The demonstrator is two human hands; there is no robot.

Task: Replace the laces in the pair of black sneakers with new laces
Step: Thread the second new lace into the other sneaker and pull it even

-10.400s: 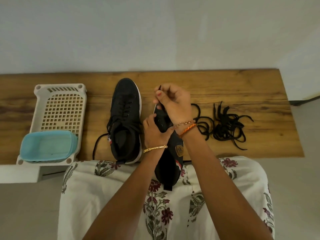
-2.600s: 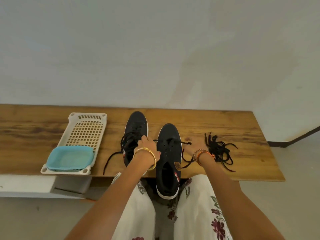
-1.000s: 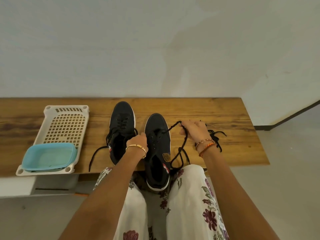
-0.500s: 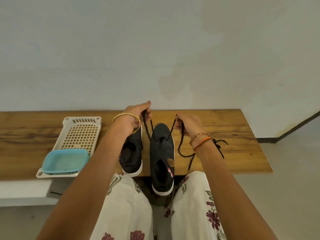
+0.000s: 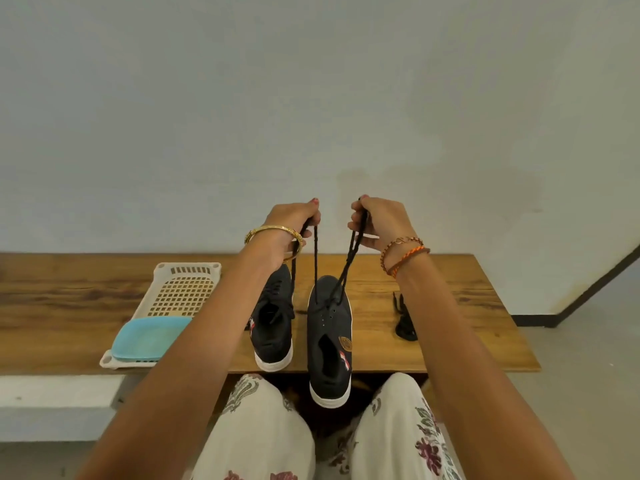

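Left hand (image 5: 291,220): raised, fingers pinching one end of the new lace (image 5: 315,258).
Right hand (image 5: 379,221): raised level with it, fingers pinching the other end.
Right sneaker (image 5: 329,336): below and between the hands, on the worktop (image 5: 433,306), heel overhanging the near edge; long axis runs away from the person; lace only through the toe-end eyelets.
Key relation: both ends rise from the toe; hands about equally near.
Left sneaker (image 5: 273,320): just beside it, laced.
Lace bundle (image 5: 404,322): right, apart.
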